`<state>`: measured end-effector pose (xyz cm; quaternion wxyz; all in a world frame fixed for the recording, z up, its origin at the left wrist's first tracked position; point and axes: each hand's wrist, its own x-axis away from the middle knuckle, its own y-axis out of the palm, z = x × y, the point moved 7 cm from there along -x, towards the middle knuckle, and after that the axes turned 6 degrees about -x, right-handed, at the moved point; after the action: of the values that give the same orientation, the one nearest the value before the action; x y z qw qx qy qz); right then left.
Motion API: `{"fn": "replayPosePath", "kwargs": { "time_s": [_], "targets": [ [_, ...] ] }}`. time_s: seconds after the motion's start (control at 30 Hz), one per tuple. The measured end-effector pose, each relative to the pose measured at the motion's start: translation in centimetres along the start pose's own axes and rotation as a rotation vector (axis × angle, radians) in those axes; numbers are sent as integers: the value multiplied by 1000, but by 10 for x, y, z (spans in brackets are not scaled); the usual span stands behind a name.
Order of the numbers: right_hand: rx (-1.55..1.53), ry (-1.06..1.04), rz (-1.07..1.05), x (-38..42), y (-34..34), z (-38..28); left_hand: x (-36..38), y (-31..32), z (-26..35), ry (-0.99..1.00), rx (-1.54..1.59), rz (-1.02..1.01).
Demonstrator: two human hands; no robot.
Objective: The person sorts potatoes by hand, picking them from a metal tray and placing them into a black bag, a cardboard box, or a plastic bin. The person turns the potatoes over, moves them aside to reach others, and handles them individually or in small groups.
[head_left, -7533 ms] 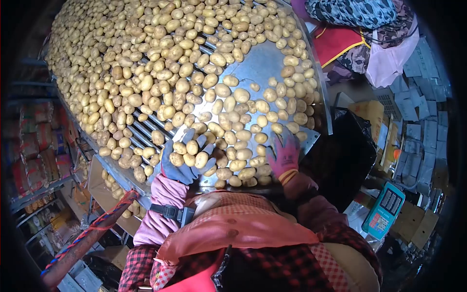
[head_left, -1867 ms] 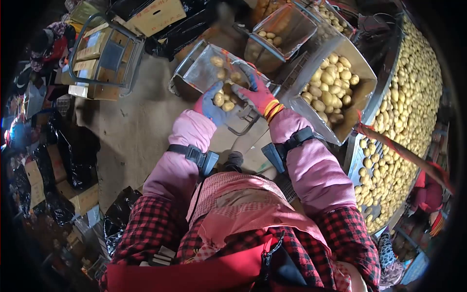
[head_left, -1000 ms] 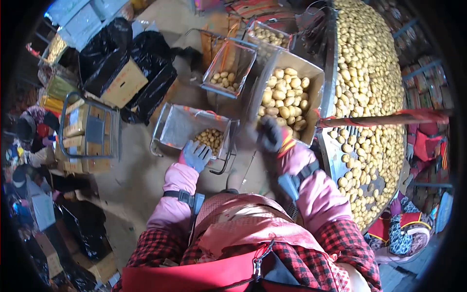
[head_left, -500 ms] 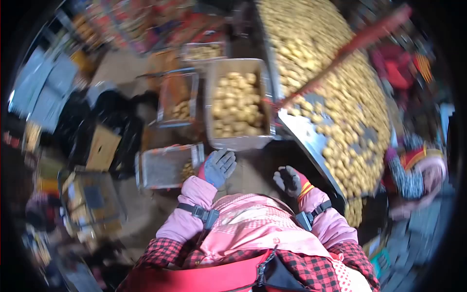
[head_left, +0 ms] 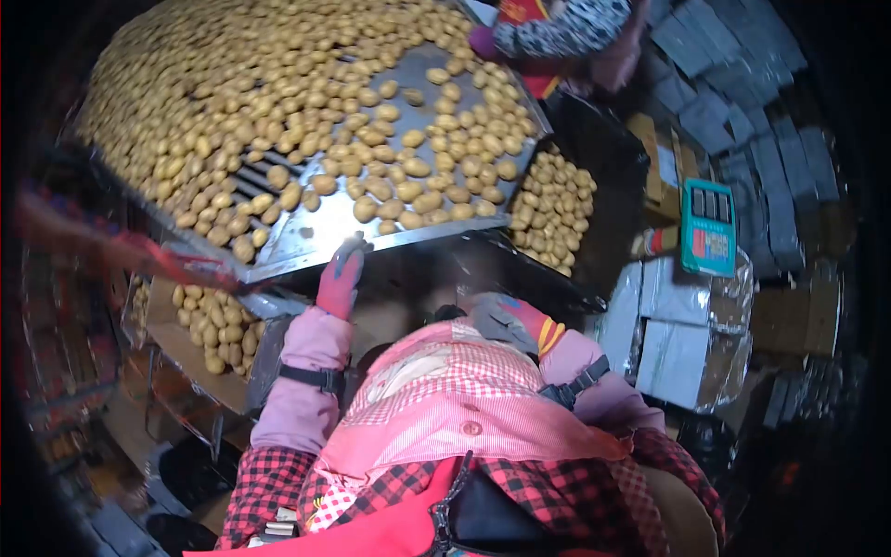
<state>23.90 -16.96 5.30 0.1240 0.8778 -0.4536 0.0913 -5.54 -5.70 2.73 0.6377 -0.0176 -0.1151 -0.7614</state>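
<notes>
Potatoes (head_left: 232, 102) lie spread over a sloping metal sorting table (head_left: 311, 232). My left hand (head_left: 342, 277), in a pink and grey glove, is at the table's near metal edge, fingers pointing forward and holding no potato that I can see. In front of the apron (head_left: 445, 381) is my right hand (head_left: 515, 320), its grey glove fingers stretched to the left and loosely apart, somewhat blurred. Nothing shows in it. Beyond it, more potatoes (head_left: 552, 209) fill a dark chute or bin at the table's right corner.
A box of potatoes (head_left: 218, 325) stands at the left, below the table. To the right, a green scale (head_left: 708, 227) sits by wrapped cartons (head_left: 677, 357). Another person's sleeve (head_left: 566, 28) reaches in at the far side. A red bar (head_left: 130, 241) crosses the left.
My view has swung right, so the sorting table now lies straight ahead. My left hand has come to its edge; my right hand has drawn in toward the apron.
</notes>
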Motion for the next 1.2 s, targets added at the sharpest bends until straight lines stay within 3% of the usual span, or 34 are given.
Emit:
{"fn": "replayPosePath", "kwargs": {
  "time_s": [0.03,0.1,0.13,0.2,0.23,0.3,0.33,0.37,0.4,0.43,0.5,0.57,0.67,0.73,0.77,0.87,0.93,1.0,1.07,1.13,1.2],
  "targets": [
    [-176,61,47,3,-11,17,-12,23,11,-27,-103,-71],
    [-651,208,107,13,-15,5,-43,57,18,279,-786,-175],
    [-730,203,102,12,-19,-4,-56,78,19,418,-1131,-232],
    [-884,192,78,8,-31,-16,-84,95,9,452,-1377,-221],
    [-741,142,75,10,-47,-31,-95,101,3,470,-1498,-209],
    [-445,52,61,20,-94,-67,-120,70,-4,478,-1506,-118],
    [-307,85,220,24,-129,-74,-130,50,-11,478,-1498,-35],
    [-598,39,354,33,-164,-69,-127,42,1,448,-1582,63],
    [-433,140,657,40,-204,-53,-122,35,14,415,-1664,168],
    [-440,45,713,45,-256,1,-122,29,12,385,-1665,180],
    [-91,177,810,25,-308,42,-125,21,7,325,-1664,219],
    [509,416,680,-22,-338,31,-127,23,7,325,-1657,227],
    [965,350,538,-99,-361,48,-125,18,5,317,-1658,212],
    [1392,391,312,-143,-364,57,-126,22,8,310,-1645,198],
    [1435,486,188,-158,-360,45,-127,25,10,306,-1645,190],
    [1356,750,151,-185,-380,77,-127,22,7,295,-1653,180],
    [1298,791,201,-184,-380,89,-129,23,10,289,-1664,180],
    [1377,702,258,-181,-367,92,-125,26,7,290,-1673,180],
    [1358,678,85,-165,-333,68,-126,20,2,321,-1680,173],
    [1152,575,70,-146,-319,90,-128,21,3,333,-1688,149],
    [1132,403,52,-110,-276,113,-127,18,0,327,-1709,166]
  ]
}}
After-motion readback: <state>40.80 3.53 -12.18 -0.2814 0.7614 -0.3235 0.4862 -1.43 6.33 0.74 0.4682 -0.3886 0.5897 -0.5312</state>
